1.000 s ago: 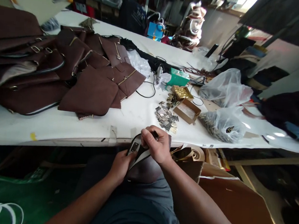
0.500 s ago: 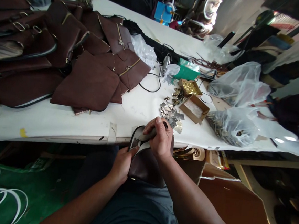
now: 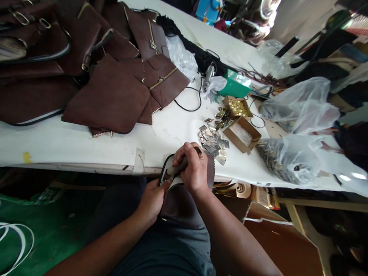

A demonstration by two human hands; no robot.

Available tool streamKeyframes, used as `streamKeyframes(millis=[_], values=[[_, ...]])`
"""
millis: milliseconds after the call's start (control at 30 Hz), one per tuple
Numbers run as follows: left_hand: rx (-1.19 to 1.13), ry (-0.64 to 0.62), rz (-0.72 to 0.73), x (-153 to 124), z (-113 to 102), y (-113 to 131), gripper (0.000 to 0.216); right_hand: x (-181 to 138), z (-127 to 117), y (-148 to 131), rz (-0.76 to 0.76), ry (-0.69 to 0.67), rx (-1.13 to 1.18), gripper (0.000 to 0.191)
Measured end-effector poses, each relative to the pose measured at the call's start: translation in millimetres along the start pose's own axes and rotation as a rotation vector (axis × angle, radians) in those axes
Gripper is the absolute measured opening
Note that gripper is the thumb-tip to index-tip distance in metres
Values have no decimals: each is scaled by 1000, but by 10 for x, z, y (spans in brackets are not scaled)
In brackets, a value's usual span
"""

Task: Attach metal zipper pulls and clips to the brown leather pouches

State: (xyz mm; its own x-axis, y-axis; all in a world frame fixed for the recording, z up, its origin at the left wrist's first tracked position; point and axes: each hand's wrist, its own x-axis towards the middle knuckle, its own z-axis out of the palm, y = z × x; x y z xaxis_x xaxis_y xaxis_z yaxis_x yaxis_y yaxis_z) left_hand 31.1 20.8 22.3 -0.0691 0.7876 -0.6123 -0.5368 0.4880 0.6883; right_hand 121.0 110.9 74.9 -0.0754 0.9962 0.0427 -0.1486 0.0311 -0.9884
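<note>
A brown leather flap [image 3: 179,203] with a pale lining rests on my lap against the table's front edge. My left hand [image 3: 151,200] is closed on the flap's left edge, near a small metal plate [image 3: 167,172] set in the lining. My right hand [image 3: 194,167] is wrapped round a slim grey tool [image 3: 178,168] whose tip presses at that plate. A heap of small silver and gold metal fittings [image 3: 212,140] lies on the white table [image 3: 75,146] just beyond my right hand.
Brown leather bag pieces [image 3: 107,98] are piled at the left. An open cardboard box [image 3: 242,134], a box of gold parts [image 3: 236,107], a green box [image 3: 233,86] and plastic bags [image 3: 289,157] stand at the right. A black cable [image 3: 186,104] loops mid-table. Cardboard [image 3: 289,252] lies below right.
The view has tipped slightly downward and left. My right hand has pressed the tool lower onto the flap; my left hand keeps its hold.
</note>
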Motion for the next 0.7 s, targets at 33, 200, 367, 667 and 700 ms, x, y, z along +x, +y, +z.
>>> streamKeyframes(millis=[33, 200, 367, 667, 700], values=[[7, 0, 6, -5, -5, 2, 46, -48, -1, -16, -15, -50, -39, 46], [72, -41, 24, -51, -31, 14, 38, -225, -26, -53, -141, -258, -188, 42], [187, -22, 76, -67, -17, 8, 39, -205, -52, -94, -128, -199, -176, 40], [300, 54, 72, -94, 28, 54, 31, -331, 135, -263, -395, -69, -7, 36], [305, 55, 78, -103, 34, 66, 29, -346, 127, -213, -369, -83, -53, 38]])
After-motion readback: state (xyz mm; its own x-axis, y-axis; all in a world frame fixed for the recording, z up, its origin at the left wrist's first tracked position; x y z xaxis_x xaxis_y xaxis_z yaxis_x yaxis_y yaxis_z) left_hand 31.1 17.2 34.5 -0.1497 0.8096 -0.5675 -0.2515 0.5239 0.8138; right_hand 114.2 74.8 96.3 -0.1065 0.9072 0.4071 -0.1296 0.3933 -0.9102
